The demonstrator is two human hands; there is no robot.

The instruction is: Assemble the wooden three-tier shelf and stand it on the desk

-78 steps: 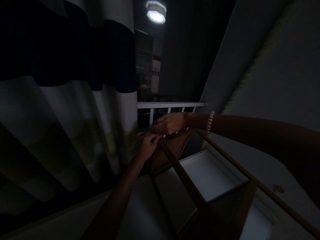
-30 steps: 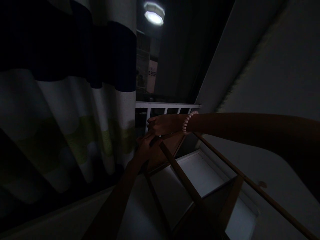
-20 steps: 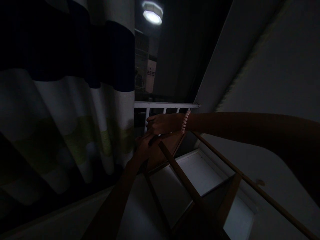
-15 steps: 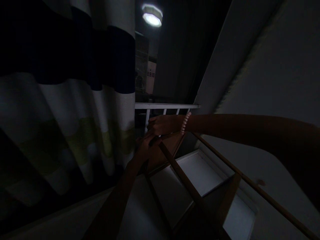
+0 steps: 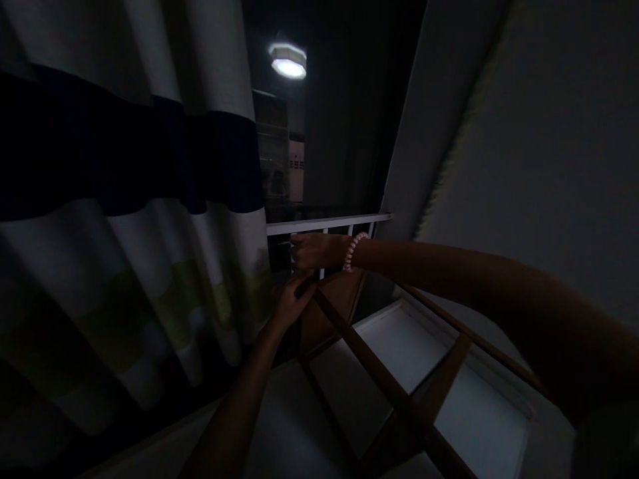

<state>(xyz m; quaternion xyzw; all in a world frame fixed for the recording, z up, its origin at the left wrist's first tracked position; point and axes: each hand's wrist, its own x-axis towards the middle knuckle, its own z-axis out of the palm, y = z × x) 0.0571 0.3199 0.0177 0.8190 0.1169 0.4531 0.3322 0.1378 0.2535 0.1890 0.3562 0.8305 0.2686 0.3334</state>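
Observation:
In the dim head view, my right hand reaches in from the right with curled fingers, in front of the white window bars. A pale beaded bracelet circles that wrist. Just below, my left hand comes up from the bottom and meets the right fingers, its own fingers bent. Both are at the top end of a brown wooden frame, close to a brown panel. Whatever the fingers grip is hidden by the hands and the dark.
A striped curtain in white, navy and green hangs on the left. Behind the bars, dark window glass shows a bright lamp. White panels lie within or behind the wooden frame. A grey wall rises at the right.
The view has shifted, so the curtain and lamp sit lower and farther left. My hands stay together at the same spot by the bars, with the right wrist turned slightly.

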